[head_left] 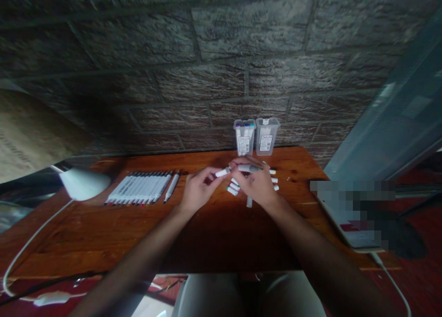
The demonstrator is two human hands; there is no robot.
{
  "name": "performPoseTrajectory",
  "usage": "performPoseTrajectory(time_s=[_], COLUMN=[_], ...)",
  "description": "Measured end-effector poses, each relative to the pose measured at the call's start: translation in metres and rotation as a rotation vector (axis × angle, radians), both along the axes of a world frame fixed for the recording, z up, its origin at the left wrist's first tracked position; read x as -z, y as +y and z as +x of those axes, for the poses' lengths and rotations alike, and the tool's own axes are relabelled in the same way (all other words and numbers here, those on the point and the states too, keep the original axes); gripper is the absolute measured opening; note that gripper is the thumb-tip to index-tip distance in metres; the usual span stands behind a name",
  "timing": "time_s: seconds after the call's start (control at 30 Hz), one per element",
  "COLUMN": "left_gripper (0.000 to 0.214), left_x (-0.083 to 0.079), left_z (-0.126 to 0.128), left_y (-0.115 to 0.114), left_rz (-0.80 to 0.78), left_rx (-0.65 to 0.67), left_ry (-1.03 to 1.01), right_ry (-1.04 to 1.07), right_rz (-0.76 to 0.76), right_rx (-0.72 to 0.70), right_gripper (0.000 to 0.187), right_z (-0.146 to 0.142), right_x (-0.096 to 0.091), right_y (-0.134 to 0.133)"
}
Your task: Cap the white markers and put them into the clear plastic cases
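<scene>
Left hand point(198, 189) pinching the marker's point(246, 168) white end, right hand point(258, 184) gripping its grey barrel, just above mid table point(214, 236). Loose markers point(232, 191) lying beneath, marker row point(138, 188) lying left, clear cases point(244, 137) standing at the wall.

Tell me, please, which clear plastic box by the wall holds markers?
The left clear plastic box: coloured caps show at its top; the right box beside it looks empty.
</scene>
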State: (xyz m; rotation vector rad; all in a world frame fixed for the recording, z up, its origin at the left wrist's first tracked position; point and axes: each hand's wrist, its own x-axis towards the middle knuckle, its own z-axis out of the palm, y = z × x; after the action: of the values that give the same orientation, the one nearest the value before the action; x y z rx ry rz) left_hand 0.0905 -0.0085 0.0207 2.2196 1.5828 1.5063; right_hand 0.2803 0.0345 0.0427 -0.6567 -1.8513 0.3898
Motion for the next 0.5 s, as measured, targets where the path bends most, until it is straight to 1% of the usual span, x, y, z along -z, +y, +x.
performPoseTrajectory(time_s=[0.07, 0.13, 0.23, 0.27, 0.33, 0.43, 0.5], left_gripper=[0.02, 0.022, 0.023, 0.023, 0.024, 0.031, 0.033], left_x=[-0.001, -0.003, -0.003, -0.002, 0.001, 0.003, 0.002], left_z=[-0.001, -0.003, -0.004, -0.003, -0.002, 0.0, 0.0], left_y=[0.001, 0.001, 0.002, 0.002, 0.002, 0.001, 0.001], left_rz=[0.001, 0.005, -0.015, -0.032, -0.07, -0.106, -0.112], left_rx=[-0.031, -0.042, 0.003, 0.026, 0.073, 0.128, 0.128], left_ry=[-0.041, -0.067, -0.066, -0.058, -0.043, -0.021, 0.003], right_ry=[0.038, 0.106, 0.166, 0.181, 0.194, 0.15, 0.113], right_rz=[0.025, -0.014, -0.1, -0.123, -0.152, -0.143, -0.119], right_rx=[0.134, 0.247, 0.338, 0.346, 0.318, 0.199, 0.133], right_gripper=[0.015, 0.017, 0.023, 0.024, 0.023, 0.02, 0.019], right_z=[0.012, 0.024, 0.034, 0.034, 0.027, 0.012, 0.005], right_x=[0.0, 0.001, 0.003, 0.003, 0.004, 0.004, 0.004], right_y=[0.013, 0.026, 0.037, 0.037, 0.032, 0.018, 0.01])
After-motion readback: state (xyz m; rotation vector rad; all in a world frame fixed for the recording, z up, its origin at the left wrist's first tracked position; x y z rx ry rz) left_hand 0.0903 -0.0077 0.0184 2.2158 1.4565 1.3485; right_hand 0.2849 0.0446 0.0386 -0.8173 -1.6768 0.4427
